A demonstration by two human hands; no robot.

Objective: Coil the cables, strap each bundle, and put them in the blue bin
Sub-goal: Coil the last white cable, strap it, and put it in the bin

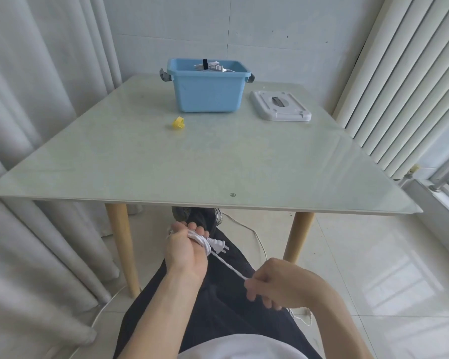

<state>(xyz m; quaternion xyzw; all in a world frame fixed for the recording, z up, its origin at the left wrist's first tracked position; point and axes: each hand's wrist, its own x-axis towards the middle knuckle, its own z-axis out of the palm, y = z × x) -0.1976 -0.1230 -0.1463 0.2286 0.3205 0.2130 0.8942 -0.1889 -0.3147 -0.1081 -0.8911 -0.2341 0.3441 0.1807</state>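
The person sits at the near edge of a pale green glass-topped table [218, 161] with both hands held low, in front of the lap and below the table's edge. The left hand [186, 251] grips a small coil of white power cable [201, 240]; its fingers [195, 226] are curled round the loops, and the cable's two-pin plug [218, 246] sticks out to the right of the coil. From the coil a single strand runs down and right to the right hand [272, 283], whose fingers are curled and pinch the strand at their tips. The rest of the cable trails on the tiled floor [373, 268], a loop of it showing beyond the knees near the right table leg.

At the far side of the table stands the blue bin [208, 94], open, with grey latch handles at both ends. Inside it lies a bundle of light-coloured cable [213, 67] wrapped with a black strap; how many bundles are there is hard to tell from this angle. The bin's white lid [280, 106] lies flat on the table just to the right of the bin, apart from it. A yellow strap [178, 123], rolled into a small ring, lies on the table in front of the bin's left corner, well apart from the hands.
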